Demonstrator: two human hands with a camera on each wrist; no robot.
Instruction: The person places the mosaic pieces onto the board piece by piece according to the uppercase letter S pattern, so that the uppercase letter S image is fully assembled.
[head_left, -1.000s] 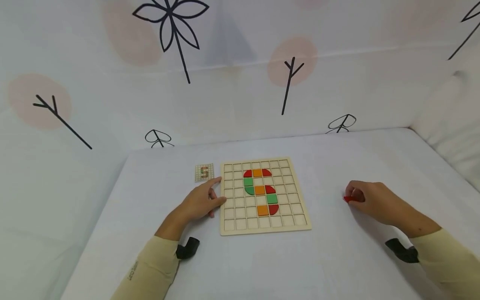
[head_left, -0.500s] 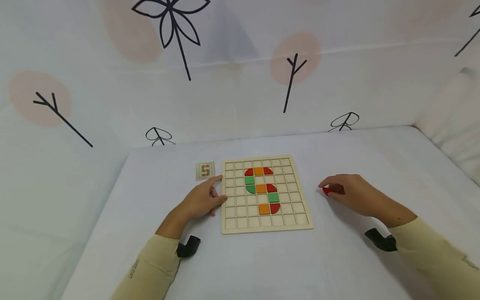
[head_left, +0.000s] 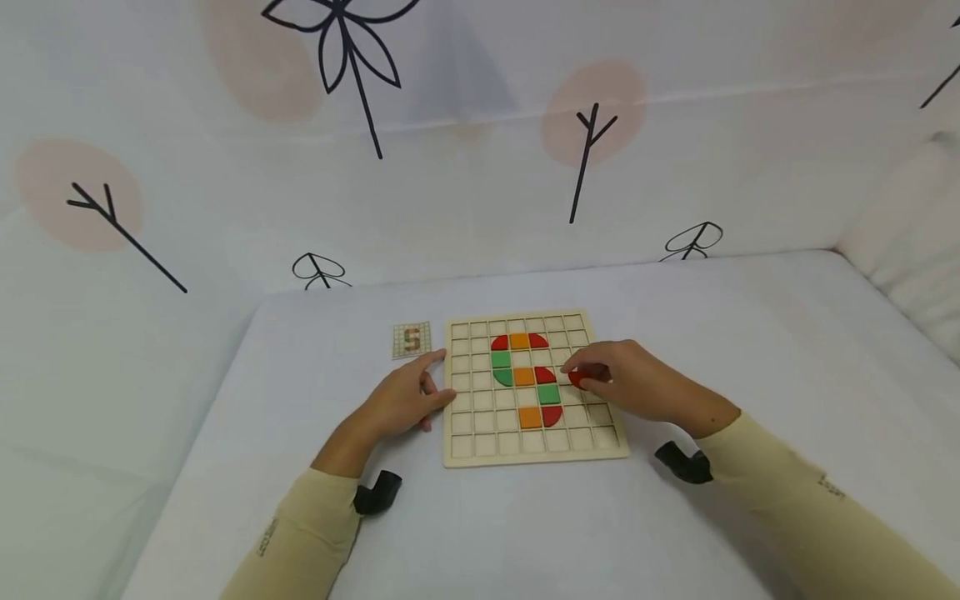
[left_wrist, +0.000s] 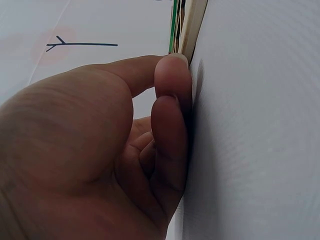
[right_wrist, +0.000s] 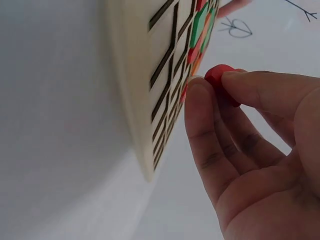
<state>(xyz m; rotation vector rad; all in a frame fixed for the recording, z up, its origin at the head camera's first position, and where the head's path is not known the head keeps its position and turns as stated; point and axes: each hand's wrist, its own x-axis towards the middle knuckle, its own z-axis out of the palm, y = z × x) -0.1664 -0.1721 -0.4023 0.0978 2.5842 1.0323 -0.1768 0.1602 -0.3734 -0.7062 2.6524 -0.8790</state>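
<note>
A wooden grid board [head_left: 480,448] lies on the table with red, orange and green tiles set in its squares, forming an S-like figure. My right hand [head_left: 637,382] is over the board's right part, pinching a red rounded tile [head_left: 577,379] between thumb and fingers. In the right wrist view that red tile [right_wrist: 220,75] shows at the fingertips, partly covered by the thumb. My left hand [head_left: 401,400] rests at the board's left side, index finger and thumb spread and touching its edge. The left wrist view shows the left fingertips [left_wrist: 172,75] right against the board's edge [left_wrist: 194,25].
A small card [head_left: 412,340] printed with a coloured S on a grid lies just left of the board's upper corner. White cloth [head_left: 510,525] covers the table, and a patterned cloth [head_left: 465,192] hangs behind it. Black wrist mounts [head_left: 377,493] sit at both sleeves.
My right hand has moved left with the red tile, from the bare table at the right to above the board. The left hand has stayed at the board's edge.
</note>
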